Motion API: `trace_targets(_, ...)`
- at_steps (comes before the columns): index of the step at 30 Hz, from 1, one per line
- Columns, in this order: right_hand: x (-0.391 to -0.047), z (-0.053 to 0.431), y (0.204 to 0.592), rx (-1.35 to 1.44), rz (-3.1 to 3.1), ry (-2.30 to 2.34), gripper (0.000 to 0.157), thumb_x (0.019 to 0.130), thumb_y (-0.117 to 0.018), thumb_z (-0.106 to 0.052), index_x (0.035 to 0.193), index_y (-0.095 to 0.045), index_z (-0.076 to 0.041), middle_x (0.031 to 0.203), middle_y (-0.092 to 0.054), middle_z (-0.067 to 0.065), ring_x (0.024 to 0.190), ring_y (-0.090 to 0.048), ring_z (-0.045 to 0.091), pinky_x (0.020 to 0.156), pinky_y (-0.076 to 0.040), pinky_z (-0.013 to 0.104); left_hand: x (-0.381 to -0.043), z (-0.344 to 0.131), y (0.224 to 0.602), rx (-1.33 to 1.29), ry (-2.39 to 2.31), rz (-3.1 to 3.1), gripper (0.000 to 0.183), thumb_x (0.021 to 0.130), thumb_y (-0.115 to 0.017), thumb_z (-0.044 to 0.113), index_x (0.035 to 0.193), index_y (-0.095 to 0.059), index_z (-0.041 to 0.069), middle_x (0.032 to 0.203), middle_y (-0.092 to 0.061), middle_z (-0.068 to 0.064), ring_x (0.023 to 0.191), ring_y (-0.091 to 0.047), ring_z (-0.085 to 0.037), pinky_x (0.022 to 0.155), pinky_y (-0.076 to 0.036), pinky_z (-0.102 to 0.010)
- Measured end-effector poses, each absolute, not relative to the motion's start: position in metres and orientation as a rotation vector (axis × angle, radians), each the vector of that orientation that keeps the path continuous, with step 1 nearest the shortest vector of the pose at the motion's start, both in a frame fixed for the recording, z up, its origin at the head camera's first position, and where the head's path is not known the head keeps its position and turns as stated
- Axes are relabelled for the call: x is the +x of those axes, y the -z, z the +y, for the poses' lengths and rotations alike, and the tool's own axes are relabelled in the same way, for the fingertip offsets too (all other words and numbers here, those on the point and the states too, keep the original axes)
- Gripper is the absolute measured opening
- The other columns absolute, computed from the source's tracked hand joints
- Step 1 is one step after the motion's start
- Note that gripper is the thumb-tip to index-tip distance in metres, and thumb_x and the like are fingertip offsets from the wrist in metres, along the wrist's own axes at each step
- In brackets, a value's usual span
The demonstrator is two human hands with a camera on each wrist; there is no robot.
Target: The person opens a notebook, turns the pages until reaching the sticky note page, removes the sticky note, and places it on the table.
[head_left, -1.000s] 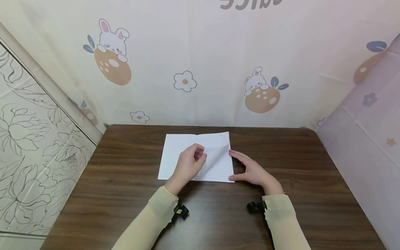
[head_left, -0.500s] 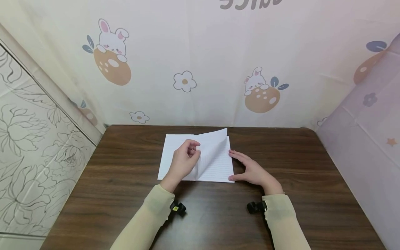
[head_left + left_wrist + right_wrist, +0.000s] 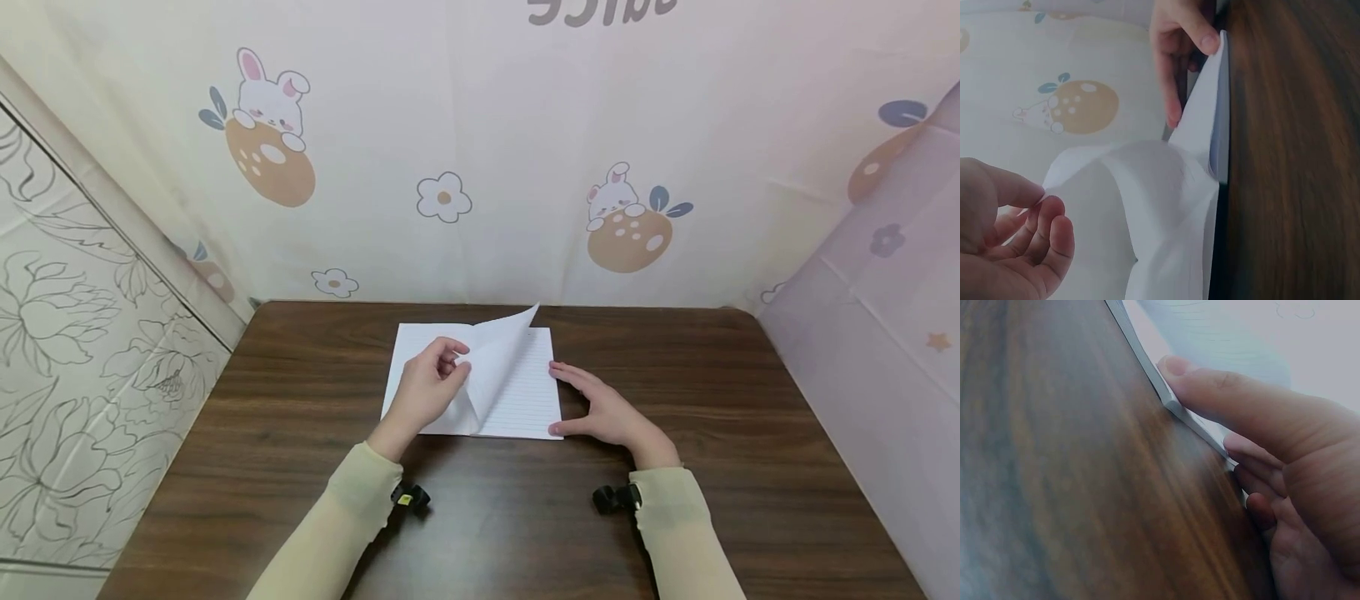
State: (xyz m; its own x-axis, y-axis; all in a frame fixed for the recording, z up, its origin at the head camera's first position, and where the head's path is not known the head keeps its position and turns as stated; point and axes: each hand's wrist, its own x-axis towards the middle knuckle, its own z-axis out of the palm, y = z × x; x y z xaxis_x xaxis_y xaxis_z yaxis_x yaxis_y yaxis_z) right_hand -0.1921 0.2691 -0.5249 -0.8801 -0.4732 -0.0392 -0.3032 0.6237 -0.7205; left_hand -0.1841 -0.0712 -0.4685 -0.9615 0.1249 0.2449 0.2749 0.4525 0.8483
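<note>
A: Where did the notebook lie?

B: Open on the table, at the centre of the head view, below the patterned curtain.

A: What had just changed?

B: The lifted leaf. A second earlier its upper corner lay near the notebook's right edge; now it stood in a steep curl nearer the fold, its tip pointing towards the upper centre, and more of the lined page beneath was exposed. The left hand had shifted leftward with it.

A: And the fingers?

B: Those of the left hand pinched the leaf between thumb and forefinger, as the left wrist view confirmed. The right hand, unmoved, touched the notebook's right edge with thumb and fingers spread wide.

A: What did this signify?

B: The turning of the leaf appeared well under way but incomplete, since the leaf was not flat on the left half; the right hand probably steadied the notebook.
</note>
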Motion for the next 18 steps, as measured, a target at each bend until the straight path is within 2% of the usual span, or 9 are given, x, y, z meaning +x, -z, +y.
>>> trace_targets(13, -0.191, 0.268, 0.525, -0.603, 2.608, 1.103, 0.102, 0.084, -0.095, -0.048, 0.167, -0.045, -0.016, 0.176, -0.036, 0.010, 0.162, -0.028, 0.041, 0.125, -0.025, 0.071, -0.175, -0.114, 0.464, -0.364, 1.407, -2.608, 0.019, 0.100, -0.078, 0.010, 0.119, -0.074, 0.008, 0.084, -0.068, 0.001, 0.074, -0.061, -0.014, 0.067, -0.050, -0.027)
trace_targets(18, -0.191, 0.268, 0.524, -0.613, 2.608, 1.101, 0.102, 0.085, -0.094, -0.047, 0.168, -0.044, -0.015, 0.176, -0.035, 0.012, 0.162, -0.028, 0.043, 0.124, -0.025, 0.072, -0.165, -0.131, 0.460, -0.363, 1.340, -2.595, 0.020, 0.101, -0.079, 0.009, 0.120, -0.075, 0.008, 0.084, -0.067, 0.001, 0.073, -0.060, -0.017, 0.066, -0.052, -0.028)
